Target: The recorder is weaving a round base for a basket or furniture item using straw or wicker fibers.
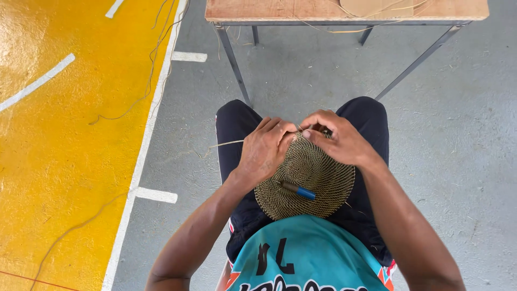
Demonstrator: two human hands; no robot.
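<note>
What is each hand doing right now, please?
Left hand: closed on the far rim of the woven disc.
Right hand: pinching the same rim.

A grey concrete floor [458, 161] fills the right of the frame, a yellow painted area [59, 178] with white lines the left. Loose fibre strands [145, 86] lie across it. At the top stands a wooden table [258, 9] carrying pale strands [377, 24].

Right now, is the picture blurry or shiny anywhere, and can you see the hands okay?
Head view: even daylight, sharp throughout; the left hand and right hand are crisp on the woven disc; the yellow floor shows pale glare at top left; shadows are soft; the table legs splay from wide-lens distortion.
</note>
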